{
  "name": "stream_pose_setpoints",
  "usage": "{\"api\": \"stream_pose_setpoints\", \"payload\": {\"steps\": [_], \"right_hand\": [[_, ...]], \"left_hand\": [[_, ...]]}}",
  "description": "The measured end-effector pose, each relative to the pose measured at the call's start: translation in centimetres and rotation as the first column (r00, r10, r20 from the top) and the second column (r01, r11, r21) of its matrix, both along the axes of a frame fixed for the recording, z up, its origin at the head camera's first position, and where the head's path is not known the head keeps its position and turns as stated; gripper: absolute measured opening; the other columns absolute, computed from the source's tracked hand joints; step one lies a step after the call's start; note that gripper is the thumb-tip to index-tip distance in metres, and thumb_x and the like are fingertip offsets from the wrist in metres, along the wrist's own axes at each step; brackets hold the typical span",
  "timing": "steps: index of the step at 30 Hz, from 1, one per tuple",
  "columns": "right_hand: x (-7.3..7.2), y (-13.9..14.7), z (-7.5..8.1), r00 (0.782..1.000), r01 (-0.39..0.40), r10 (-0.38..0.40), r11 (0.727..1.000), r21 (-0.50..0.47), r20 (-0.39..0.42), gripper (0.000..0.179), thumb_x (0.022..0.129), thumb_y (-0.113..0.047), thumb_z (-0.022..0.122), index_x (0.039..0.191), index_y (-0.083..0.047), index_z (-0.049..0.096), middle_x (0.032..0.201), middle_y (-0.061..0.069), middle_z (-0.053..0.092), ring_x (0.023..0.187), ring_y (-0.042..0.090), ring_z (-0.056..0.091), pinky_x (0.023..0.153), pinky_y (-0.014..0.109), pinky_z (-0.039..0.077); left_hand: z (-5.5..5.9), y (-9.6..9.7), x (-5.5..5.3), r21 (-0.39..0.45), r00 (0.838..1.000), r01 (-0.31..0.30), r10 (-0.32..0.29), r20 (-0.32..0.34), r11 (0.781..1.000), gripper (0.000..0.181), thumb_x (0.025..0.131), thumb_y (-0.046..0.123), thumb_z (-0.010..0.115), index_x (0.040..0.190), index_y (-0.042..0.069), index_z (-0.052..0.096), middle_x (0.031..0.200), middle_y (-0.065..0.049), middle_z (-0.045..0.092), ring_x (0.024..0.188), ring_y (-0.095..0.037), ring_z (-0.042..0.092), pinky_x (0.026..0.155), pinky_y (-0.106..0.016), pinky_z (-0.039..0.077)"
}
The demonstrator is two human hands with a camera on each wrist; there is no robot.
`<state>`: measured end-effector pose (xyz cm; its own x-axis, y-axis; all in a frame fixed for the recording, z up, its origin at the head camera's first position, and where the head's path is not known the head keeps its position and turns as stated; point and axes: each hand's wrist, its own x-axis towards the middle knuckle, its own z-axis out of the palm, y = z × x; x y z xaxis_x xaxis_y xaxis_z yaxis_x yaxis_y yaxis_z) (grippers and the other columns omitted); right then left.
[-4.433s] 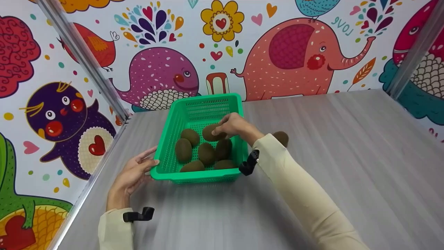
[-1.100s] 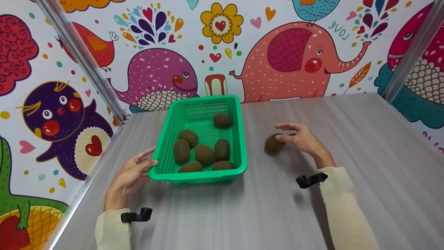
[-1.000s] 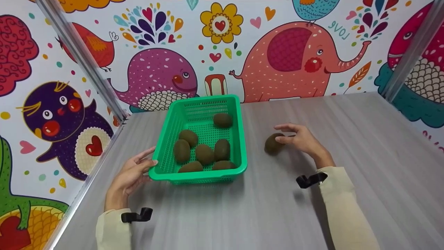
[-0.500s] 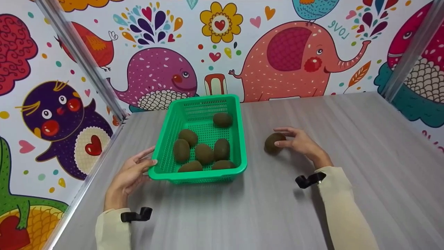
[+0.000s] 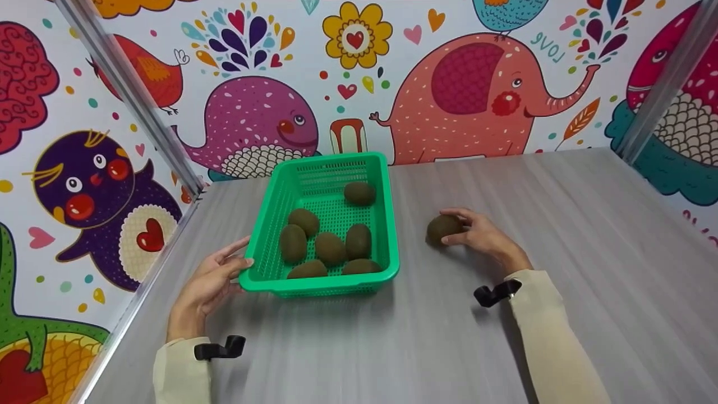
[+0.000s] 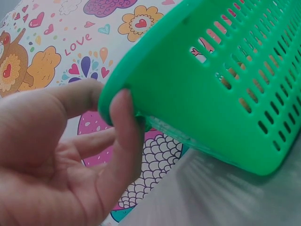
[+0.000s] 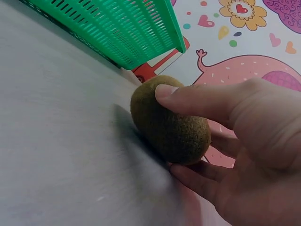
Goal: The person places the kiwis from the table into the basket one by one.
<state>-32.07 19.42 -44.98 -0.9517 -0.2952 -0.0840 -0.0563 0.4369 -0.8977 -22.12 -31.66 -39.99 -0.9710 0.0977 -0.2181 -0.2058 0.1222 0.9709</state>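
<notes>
A green plastic basket (image 5: pixel 391 224) with slotted walls stands on the table, several brown kiwis (image 5: pixel 331 248) lying in its near part and one kiwi (image 5: pixel 359 193) by its back right. My left hand (image 5: pixel 210 283) holds the basket's near left rim, thumb on one side and fingers on the other, as the left wrist view shows. To the right of the basket, my right hand (image 5: pixel 485 238) grips a single kiwi (image 5: pixel 442 231). In the right wrist view the thumb lies on top of this kiwi (image 7: pixel 164 125) and the fingers curl beneath it, at or just above the table.
The grey wood-grain table (image 5: pixel 336 348) runs back to a wall printed with cartoon animals (image 5: pixel 471 101). A metal post (image 5: pixel 134 101) rises at the left corner and another post (image 5: pixel 670 84) at the right. A black wrist camera (image 5: pixel 497 292) sits on each sleeve.
My right hand has left a kiwi at the basket's back right and moved right to the kiwi on the table. Its fingers have since closed round that kiwi. My left hand stays on the rim.
</notes>
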Motion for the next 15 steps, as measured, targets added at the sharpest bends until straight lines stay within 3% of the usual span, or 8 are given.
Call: {"api": "stream_pose_setpoints", "payload": {"steps": [7, 15], "right_hand": [[-0.22, 0.05, -0.37, 0.999, 0.024, -0.024, 1.0, 0.011, -0.027, 0.068, 0.089, -0.01, 0.074, 0.15, -0.014, 0.045, 0.151, 0.019, 0.042, 0.142, 0.044, 0.035, 0.114, 0.064, 0.032], [-0.07, -0.32, -0.54, 0.995, 0.077, -0.077, 0.997, 0.004, -0.058, 0.062, 0.091, -0.012, 0.072, 0.148, -0.01, 0.047, 0.145, 0.022, 0.049, 0.137, 0.041, 0.043, 0.108, 0.056, 0.04]], "left_hand": [[-0.02, -0.07, -0.11, 0.008, 1.0, 0.004, -0.004, 0.005, 1.0, 0.065, 0.1, 0.014, 0.058, 0.157, 0.01, 0.028, 0.112, 0.003, 0.067, 0.091, -0.011, 0.07, 0.077, -0.034, 0.062], [-0.12, -0.03, -0.04, 0.001, 1.0, -0.002, 0.002, -0.007, 1.0, 0.064, 0.1, 0.013, 0.058, 0.157, 0.01, 0.029, 0.11, 0.003, 0.067, 0.089, -0.01, 0.07, 0.074, -0.032, 0.061]]}}
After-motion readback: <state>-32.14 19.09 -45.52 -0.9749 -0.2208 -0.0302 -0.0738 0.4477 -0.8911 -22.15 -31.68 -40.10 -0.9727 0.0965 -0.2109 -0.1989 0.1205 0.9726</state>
